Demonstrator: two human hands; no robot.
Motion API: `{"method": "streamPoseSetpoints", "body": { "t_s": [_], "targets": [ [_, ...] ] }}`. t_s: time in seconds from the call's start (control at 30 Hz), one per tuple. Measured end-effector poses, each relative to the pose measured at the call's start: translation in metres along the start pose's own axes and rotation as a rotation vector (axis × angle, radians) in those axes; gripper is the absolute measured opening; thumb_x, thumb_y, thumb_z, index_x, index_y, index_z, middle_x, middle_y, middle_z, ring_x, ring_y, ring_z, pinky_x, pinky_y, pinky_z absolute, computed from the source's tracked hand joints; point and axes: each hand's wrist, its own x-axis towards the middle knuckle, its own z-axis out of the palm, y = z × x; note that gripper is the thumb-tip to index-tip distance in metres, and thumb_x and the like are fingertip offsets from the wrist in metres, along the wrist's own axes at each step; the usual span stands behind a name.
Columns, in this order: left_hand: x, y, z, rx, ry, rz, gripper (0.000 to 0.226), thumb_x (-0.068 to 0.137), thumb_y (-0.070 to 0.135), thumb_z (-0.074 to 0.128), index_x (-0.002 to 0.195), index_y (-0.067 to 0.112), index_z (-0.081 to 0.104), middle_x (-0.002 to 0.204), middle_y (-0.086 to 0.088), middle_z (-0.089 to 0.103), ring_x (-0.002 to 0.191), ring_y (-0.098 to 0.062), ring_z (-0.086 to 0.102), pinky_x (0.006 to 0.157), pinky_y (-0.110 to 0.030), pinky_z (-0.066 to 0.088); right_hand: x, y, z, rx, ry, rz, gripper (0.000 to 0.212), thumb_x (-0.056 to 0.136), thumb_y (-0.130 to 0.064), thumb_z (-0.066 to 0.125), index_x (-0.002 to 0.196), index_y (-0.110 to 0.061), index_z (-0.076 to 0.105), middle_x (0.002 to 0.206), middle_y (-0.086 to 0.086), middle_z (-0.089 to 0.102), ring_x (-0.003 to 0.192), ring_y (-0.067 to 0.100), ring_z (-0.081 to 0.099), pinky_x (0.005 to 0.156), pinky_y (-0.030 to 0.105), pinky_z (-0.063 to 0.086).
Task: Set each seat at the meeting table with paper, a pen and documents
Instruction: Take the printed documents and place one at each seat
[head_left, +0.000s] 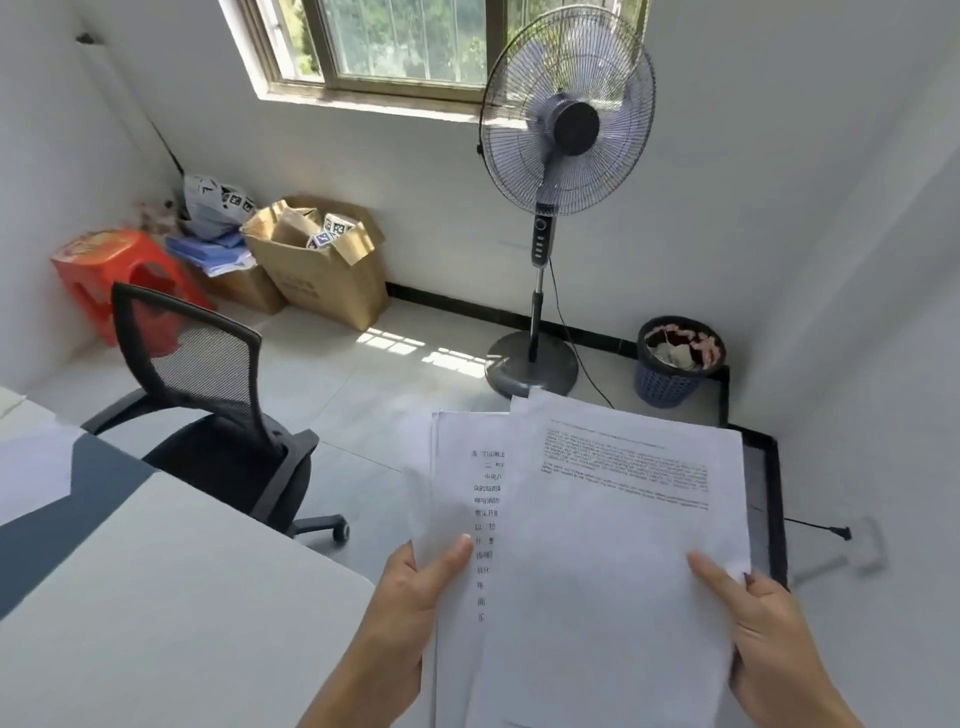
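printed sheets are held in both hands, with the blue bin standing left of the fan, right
Not quite. The head view shows the blue bin standing right of the fan, not left. The left hand and right hand do hold the printed sheets.

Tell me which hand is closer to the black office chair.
Left. The left hand grips the left edge of the papers, on the side toward the chair; the right hand holds their right edge, across the sheets from it.
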Motion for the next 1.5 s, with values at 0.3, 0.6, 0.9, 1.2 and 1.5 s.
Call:
{"method": "streamPoseSetpoints", "body": {
  "t_s": [0.3,0.6,0.9,1.2,1.5],
  "targets": [
    [0.131,0.062,0.008,-0.139,0.267,0.092,0.03,0.078,0.019,0.07,0.103,0.003,0.072,0.105,-0.024,0.072,0.098,-0.042,0.068,0.097,-0.059,0.047,0.189,-0.069,0.086,-0.179,-0.213,0.118,0.029,0.071,0.002,0.067,0.099,0.006,0.067,0.087,0.019,0.076,0.068,0.031,0.074,0.058,0.039,0.062],
    [0.188,0.119,-0.006,-0.44,0.532,0.25,0.038,0.089,0.036,0.059,0.12,0.014,0.063,0.113,-0.003,0.073,0.103,-0.02,0.07,0.084,-0.037,0.057,0.311,-0.113,0.217,-0.354,-0.468,0.171,0.016,0.078,0.006,0.065,0.094,0.004,0.067,0.085,0.017,0.076,0.063,0.027,0.073,0.054,0.036,0.06],
    [0.205,0.16,-0.093,-0.53,0.759,0.334,0.053,0.08,0.057,0.063,0.121,0.023,0.065,0.122,0.006,0.069,0.115,-0.016,0.064,0.106,-0.045,0.041,0.346,-0.077,0.359,-0.477,-0.668,0.323,0.024,0.079,0.003,0.066,0.102,0.008,0.066,0.094,0.024,0.074,0.076,0.038,0.072,0.064,0.044,0.061],
    [0.218,0.188,-0.167,-0.625,0.849,0.371,0.088,0.057,0.078,0.067,0.127,0.025,0.059,0.129,0.006,0.064,0.121,-0.016,0.058,0.11,-0.045,0.037,0.367,-0.052,0.465,-0.54,-0.767,0.354,0.022,0.08,0.006,0.064,0.1,0.0,0.068,0.093,0.021,0.075,0.071,0.035,0.073,0.067,0.049,0.06],
    [0.234,0.217,-0.227,-0.677,1.226,0.35,0.042,0.087,0.056,0.05,0.119,0.028,0.048,0.105,0.025,0.052,0.114,-0.004,0.042,0.097,-0.024,0.028,0.406,-0.012,0.576,-0.695,-0.914,0.601,0.036,0.078,-0.003,0.064,0.115,-0.003,0.066,0.108,0.021,0.072,0.092,0.04,0.071,0.097,0.058,0.045]
  ]
}}
